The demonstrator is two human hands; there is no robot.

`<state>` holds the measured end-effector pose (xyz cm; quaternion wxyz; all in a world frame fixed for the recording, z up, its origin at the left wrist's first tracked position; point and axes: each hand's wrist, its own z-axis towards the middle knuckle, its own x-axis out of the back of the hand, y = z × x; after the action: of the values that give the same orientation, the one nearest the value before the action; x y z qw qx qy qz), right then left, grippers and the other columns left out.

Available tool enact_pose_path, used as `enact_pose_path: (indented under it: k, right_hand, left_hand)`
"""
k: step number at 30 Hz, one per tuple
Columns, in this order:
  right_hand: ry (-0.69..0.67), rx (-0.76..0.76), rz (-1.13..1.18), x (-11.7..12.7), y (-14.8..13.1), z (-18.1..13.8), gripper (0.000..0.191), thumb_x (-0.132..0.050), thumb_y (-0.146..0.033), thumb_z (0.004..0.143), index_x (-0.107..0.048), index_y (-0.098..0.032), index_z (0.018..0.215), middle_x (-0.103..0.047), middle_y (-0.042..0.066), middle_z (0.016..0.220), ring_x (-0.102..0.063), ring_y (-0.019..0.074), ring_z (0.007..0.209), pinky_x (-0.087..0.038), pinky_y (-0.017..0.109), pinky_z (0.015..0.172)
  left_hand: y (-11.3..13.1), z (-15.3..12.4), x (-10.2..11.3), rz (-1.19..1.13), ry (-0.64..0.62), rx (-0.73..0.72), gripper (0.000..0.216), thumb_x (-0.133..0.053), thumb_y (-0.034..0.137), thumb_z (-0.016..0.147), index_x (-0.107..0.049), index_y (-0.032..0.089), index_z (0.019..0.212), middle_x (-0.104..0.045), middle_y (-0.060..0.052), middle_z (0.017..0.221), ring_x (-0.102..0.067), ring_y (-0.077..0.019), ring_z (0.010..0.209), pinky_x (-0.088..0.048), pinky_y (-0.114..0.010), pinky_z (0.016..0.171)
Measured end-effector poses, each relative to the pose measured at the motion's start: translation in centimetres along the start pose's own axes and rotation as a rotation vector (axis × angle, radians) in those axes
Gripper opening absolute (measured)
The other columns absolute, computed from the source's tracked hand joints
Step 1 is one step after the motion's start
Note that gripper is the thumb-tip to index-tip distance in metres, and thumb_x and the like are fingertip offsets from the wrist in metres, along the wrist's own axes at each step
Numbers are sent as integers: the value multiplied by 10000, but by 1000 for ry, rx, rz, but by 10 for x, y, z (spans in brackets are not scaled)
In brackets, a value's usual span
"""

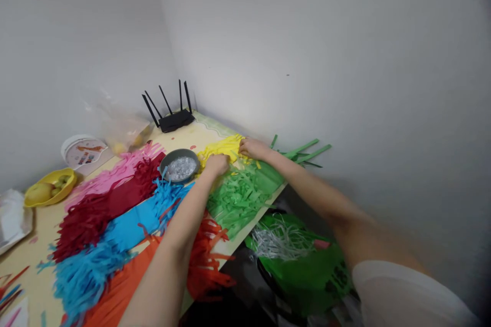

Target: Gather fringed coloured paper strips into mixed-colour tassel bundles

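Note:
At the table's far right edge, both hands are on yellow fringed paper [228,147], cut into thin strips. My left hand [218,164] is closed on its near side, with the fingertips partly hidden. My right hand [255,148] pinches its right end between thumb and fingers. Green fringed paper [241,191] lies just in front of the hands, with a few long strips sticking out to the right beneath my right forearm. Left of my left hand stands a dark grey bowl [180,165] filled with clear, shiny bits.
Blue [136,225], dark red [120,199], pink [123,171] and orange [130,276] fringed papers lie across the table. A black router [176,120] stands in the corner near a plastic bag [123,130] and yellow fruit bowl [51,187]. Below the edge hangs a green bag [303,271].

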<state>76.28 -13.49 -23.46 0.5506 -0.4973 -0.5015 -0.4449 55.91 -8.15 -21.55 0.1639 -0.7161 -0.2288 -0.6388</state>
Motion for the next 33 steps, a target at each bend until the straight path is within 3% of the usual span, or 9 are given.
enact_pose_path:
  k: [6, 12, 18, 21, 24, 29, 33]
  right_hand:
    - [-34, -58, 24, -4, 6, 13, 278, -590, -334, 940, -623, -143, 1139, -633, 89, 1168, -623, 206, 1041, -528, 425, 903]
    - [-44, -104, 72, -7, 7, 20, 289, -590, -346, 940, -619, -141, 1142, -642, 79, 1133, -639, 191, 978, -549, 397, 848]
    - [20, -123, 120, 7, 0, 12, 262, -610, -337, 926, -631, -137, 1094, -648, 71, 1109, -633, 193, 990, -531, 409, 873]
    - [116, -147, 135, 15, -13, -2, 235, -558, -260, 942, -621, -130, 1128, -636, 101, 1175, -595, 214, 1096, -481, 410, 948]
    - [145, -169, 156, 11, -37, -12, 253, -447, -164, 961, -648, -121, 1110, -674, 130, 1122, -614, 205, 1062, -463, 355, 950]
    - [84, -201, 191, -14, -74, -7, 301, -559, -322, 952, -604, -135, 1184, -651, 99, 1138, -636, 203, 1005, -515, 411, 898]
    - [63, -281, 219, -20, -82, 4, 326, -578, -353, 946, -597, -147, 1198, -621, 101, 1197, -624, 209, 1041, -529, 427, 903]
  left_hand:
    - [11, 9, -1, 4, 61, 61, 376, -423, 402, 978, -656, 167, 1157, -650, -124, 1178, -626, -273, 1081, -375, -545, 1023]
    - [15, 15, -1, -16, 103, 113, 436, -476, 487, 920, -706, 146, 1065, -671, -159, 1144, -630, -309, 1080, -304, -528, 1048]
    - [19, 16, -6, -59, 178, 224, 331, -365, 202, 961, -638, 126, 1133, -696, -155, 1085, -654, -251, 1022, -332, -473, 1035]
    - [20, 17, -6, -105, 219, 276, 326, -342, 155, 961, -612, 156, 1143, -693, -132, 1075, -656, -235, 1004, -357, -455, 1016]
    - [19, 19, -2, -168, 269, 343, 276, -386, 179, 951, -611, 177, 1110, -678, -121, 1081, -647, -239, 993, -406, -436, 960]
    - [15, 9, 18, -255, 452, 402, 200, -450, 236, 927, -619, 206, 1028, -605, -120, 1209, -527, -290, 1167, -399, -452, 964]
    - [8, -5, 42, -351, 635, 435, 151, -493, 246, 901, -604, 226, 1001, -564, -106, 1239, -478, -290, 1206, -370, -459, 1006]
